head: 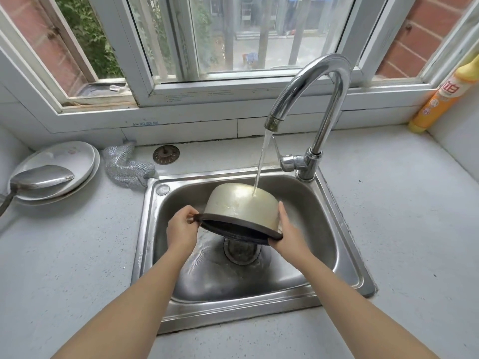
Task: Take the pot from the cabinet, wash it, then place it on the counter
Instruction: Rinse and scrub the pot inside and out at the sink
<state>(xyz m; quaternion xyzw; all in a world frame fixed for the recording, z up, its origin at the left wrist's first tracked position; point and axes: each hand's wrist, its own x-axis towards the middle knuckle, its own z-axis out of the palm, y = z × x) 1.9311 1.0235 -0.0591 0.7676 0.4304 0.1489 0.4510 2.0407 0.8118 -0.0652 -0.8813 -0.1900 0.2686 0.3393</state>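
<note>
A pale metal pot [239,204] with a dark rim is tipped bottom-up over the steel sink [334,244], its mouth facing me and down. My left hand [181,226] grips the dark rim on the left; my right hand [286,233] grips the rim on the right, fingers up along the pot's side. Water runs from the chrome faucet [318,99] onto the pot's upturned base. The pot hangs above the drain [241,251].
Grey counter [404,216] surrounds the sink. On the left are stacked white plates [64,161] with a large metal spoon [39,178], a steel mesh scrubber [124,164] and a sink strainer [166,154]. An orange detergent bottle [440,99] stands at the far right by the window.
</note>
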